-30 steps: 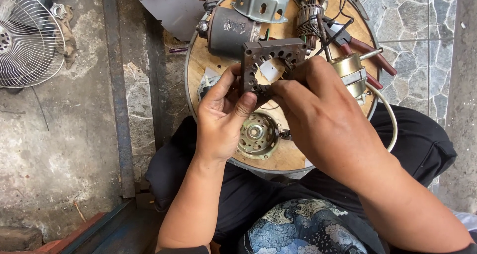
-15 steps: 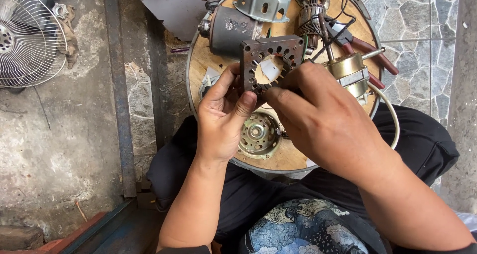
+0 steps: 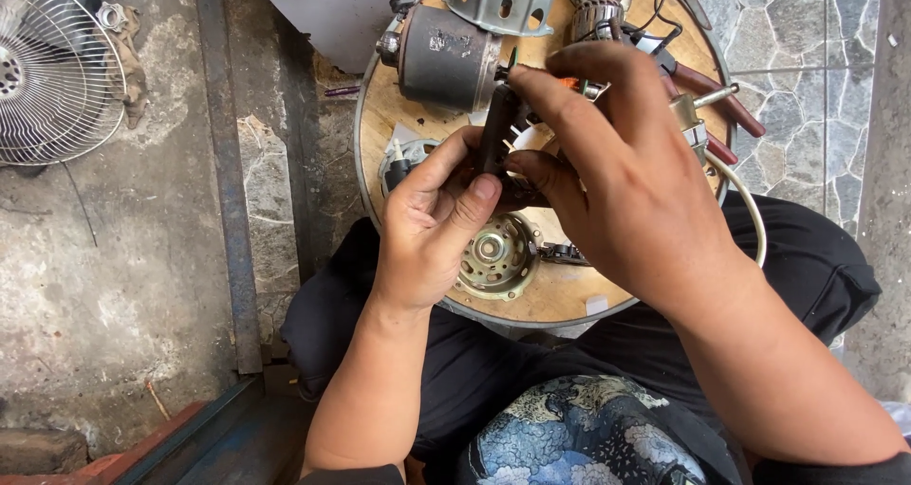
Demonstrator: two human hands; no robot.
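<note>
Nearest the camera, the person's lap in dark trousers (image 3: 531,371) sits against the edge of a round wooden surface (image 3: 569,300). Just above it, the left hand (image 3: 427,224) and the right hand (image 3: 617,177) meet over the middle of that surface, both closed on a dark metal motor core (image 3: 497,129), a flat stack of plates now turned edge-on to the view. The left grip is narrow, thumb and fingers pinching the lower part of the core; the right grip wraps the side and top, forefinger arched over it. The core is held clear of the surface, above a round silver rotor housing (image 3: 493,257) lying flat beneath the left hand. It looks stiff and fairly heavy for its bulk, with hard edges; holding it by the outer rim, away from the inner opening, seems the surest hold. Further off lie a grey cylindrical motor (image 3: 446,58), a grey metal bracket (image 3: 503,1) and red-handled pliers (image 3: 712,91). Far left on the concrete floor (image 3: 85,257) rests a wire fan guard (image 3: 52,67).
</note>
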